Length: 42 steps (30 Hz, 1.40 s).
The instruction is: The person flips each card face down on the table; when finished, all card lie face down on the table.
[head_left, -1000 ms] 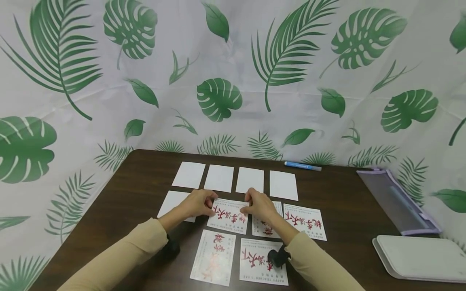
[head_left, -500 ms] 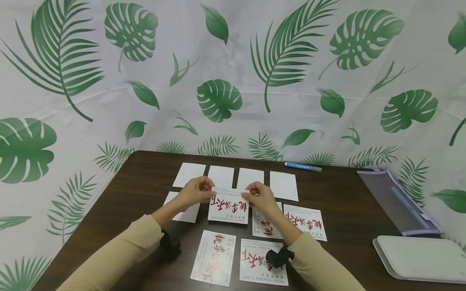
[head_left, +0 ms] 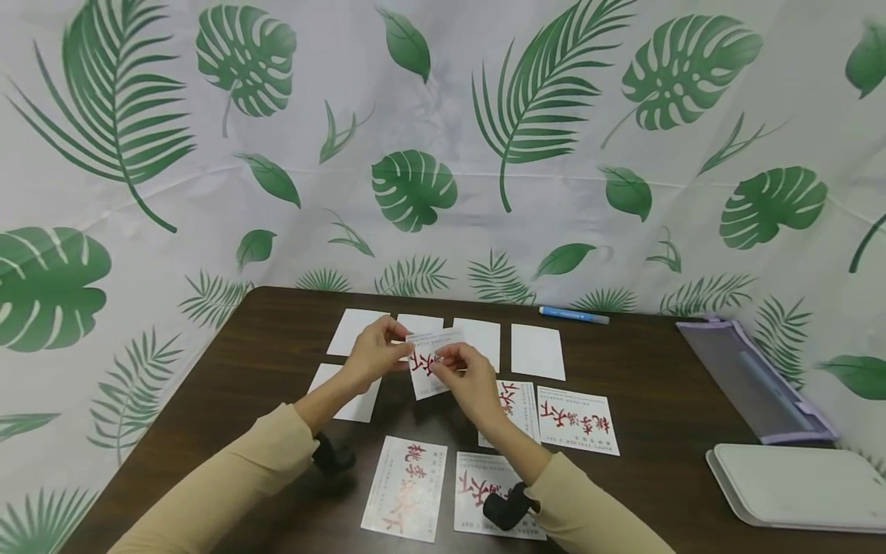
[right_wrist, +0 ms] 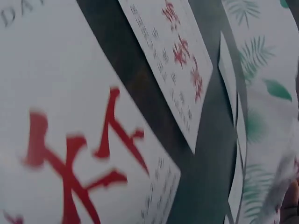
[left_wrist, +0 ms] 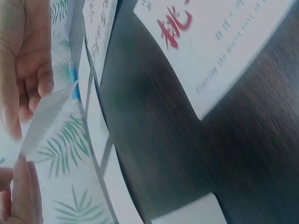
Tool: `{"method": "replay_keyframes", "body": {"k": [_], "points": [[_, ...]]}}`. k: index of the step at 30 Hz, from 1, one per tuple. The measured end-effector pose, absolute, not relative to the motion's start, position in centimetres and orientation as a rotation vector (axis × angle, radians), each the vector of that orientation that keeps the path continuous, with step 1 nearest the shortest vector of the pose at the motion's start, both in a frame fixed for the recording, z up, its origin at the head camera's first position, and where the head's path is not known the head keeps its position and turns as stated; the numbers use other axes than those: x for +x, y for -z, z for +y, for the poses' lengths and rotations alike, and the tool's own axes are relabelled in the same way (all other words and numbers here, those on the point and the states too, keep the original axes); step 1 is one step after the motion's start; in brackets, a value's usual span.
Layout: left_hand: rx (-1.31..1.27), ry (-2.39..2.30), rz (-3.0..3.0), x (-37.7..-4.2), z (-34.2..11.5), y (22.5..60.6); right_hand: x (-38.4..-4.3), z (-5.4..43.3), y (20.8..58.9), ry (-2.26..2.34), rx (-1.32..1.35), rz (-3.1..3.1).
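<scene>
From where I stand, the person's left hand (head_left: pixel 377 354) pinches the left edge of a white paper card with bold red Chinese characters (head_left: pixel 428 381), lifted clear of the dark brown wooden table (head_left: pixel 228 415) and tilted. The right hand (head_left: pixel 474 385) has its fingers bent over the right part of the same card; I cannot tell whether they grip it or only touch its face. Beyond the hands lies a row of four blank white cards (head_left: pixel 537 352), the second and third partly hidden by the raised card, and one more blank white card (head_left: pixel 356 408) rests below the left wrist. Two cards with red characters (head_left: pixel 577 421) lie side by side on the right, the nearer of them partly under the right forearm. Closer to the person are two more red-lettered cards (head_left: pixel 404 492), the right one partly covered by the black device (head_left: pixel 508 508) on the right wrist. A blue marker pen (head_left: pixel 574 315) sits near the far edge; at the far right are a purple-edged mesh pouch (head_left: pixel 754 381) and a flat white rounded object (head_left: pixel 803 485).
</scene>
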<state>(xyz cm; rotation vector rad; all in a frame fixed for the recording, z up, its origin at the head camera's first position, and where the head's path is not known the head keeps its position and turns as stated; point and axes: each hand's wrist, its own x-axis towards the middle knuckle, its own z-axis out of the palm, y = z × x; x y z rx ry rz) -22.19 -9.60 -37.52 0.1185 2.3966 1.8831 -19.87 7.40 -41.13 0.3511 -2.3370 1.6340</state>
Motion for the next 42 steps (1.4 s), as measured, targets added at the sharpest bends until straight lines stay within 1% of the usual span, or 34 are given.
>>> {"method": "replay_keyframes", "body": {"k": [6,10,13,16,18,23,25,29,34,39,42], "points": [[0.11,-1.96,2.408,-21.5,-8.6,36.6,-18.9,5.7,41.0,-1.535,0.477,-2.312],[0.173,-2.001,2.394,-21.0,-8.4,36.3,-18.7,5.7,40.7,-1.422,0.511,-2.284],[0.267,-1.988,2.431,-20.9,-8.4,36.0,-18.6,6.1,40.3,-1.353,0.528,-2.246],[0.339,-1.905,2.566,-20.9,-9.0,35.8,-18.8,6.7,40.0,-1.35,0.484,-2.212],[0.319,-1.847,2.665,-21.0,-9.6,36.0,-19.0,7.1,39.9,-1.407,0.412,-2.217],[0.082,-1.754,2.759,-21.4,-11.5,38.1,-19.2,8.1,40.1,-1.593,0.209,-2.29],[0.038,-1.71,2.762,-21.5,-12.0,39.0,-19.2,8.2,40.3,-1.666,0.163,-2.31],[0.046,-1.675,2.737,-21.2,-12.3,40.4,-19.4,8.3,40.8,-1.771,0.13,-2.322],[0.053,-1.68,2.734,-20.8,-12.4,41.2,-19.5,8.4,41.6,-1.784,0.083,-2.37],[0.145,-1.587,2.793,-20.5,-12.6,41.9,-19.5,8.8,42.4,-1.795,0.036,-2.457],[0.202,-1.476,2.846,-20.2,-12.7,42.2,-19.4,9.0,42.8,-1.777,0.06,-2.519]]}}
